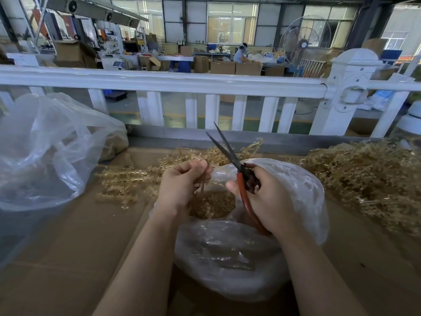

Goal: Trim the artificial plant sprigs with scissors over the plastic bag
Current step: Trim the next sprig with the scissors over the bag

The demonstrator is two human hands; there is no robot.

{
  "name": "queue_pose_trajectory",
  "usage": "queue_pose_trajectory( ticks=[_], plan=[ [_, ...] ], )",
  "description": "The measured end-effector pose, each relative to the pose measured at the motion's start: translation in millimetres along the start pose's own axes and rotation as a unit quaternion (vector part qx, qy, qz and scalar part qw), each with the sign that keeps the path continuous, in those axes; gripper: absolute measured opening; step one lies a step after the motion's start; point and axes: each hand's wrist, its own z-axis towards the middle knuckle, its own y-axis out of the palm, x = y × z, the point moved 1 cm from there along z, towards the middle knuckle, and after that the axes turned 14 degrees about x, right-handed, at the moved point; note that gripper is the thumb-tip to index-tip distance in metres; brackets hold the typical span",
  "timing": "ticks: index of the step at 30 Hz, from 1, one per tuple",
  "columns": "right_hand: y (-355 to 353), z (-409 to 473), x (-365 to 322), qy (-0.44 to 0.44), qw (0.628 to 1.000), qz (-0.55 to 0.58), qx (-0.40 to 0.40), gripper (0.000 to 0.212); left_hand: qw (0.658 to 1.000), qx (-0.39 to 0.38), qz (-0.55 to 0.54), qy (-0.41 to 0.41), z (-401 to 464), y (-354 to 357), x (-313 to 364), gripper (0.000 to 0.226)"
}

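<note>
Brown cardboard covers the table (68,247), which ends at a white railing (159,82) with a workshop of boxes and a standing fan (304,42) beyond. Centre, an open plastic bag (296,192) holds tan trimmings. Above it the left hand (182,185) pinches a sprig (202,179); the right hand (264,199) grips red-handled scissors (227,151), blades parted. Loose sprigs (127,181) lie left of the bag, a heap (369,179) fills the right edge, and a large clear bag (45,151) crowds the left
</note>
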Motion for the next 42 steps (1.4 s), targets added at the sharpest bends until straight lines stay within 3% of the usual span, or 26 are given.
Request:
queue_pose_trajectory(
  ticks=[8, 16, 25, 34, 42],
  plan=[
    [-0.2, -2.6, 3.1, -0.065, 0.992, -0.112, 0.005, 0.056, 0.994, -0.052, 0.030, 0.095, -2.0, 3.2, 0.5, 0.038],
    [-3.0, -3.8, -2.2, -0.076, 0.989, -0.121, 0.021, 0.057, 0.983, -0.064, 0.084, 0.148, -0.9, 4.6, -0.8, 0.009],
    [-3.7, -2.2, -3.3, -0.070, 0.987, -0.145, 0.023, 0.058, 0.985, -0.085, 0.069, 0.134, -5.1, 5.4, 3.1, 0.015],
    [-1.4, -1.8, -0.4, -0.056, 0.989, -0.132, 0.027, 0.074, 0.984, -0.096, 0.055, 0.143, -6.1, 4.8, 3.5, 0.011],
    [-3.3, -1.6, -0.6, -0.057, 0.989, -0.130, 0.032, 0.066, 0.983, -0.081, 0.017, 0.163, -8.8, 5.3, 6.5, 0.012]
  ],
)
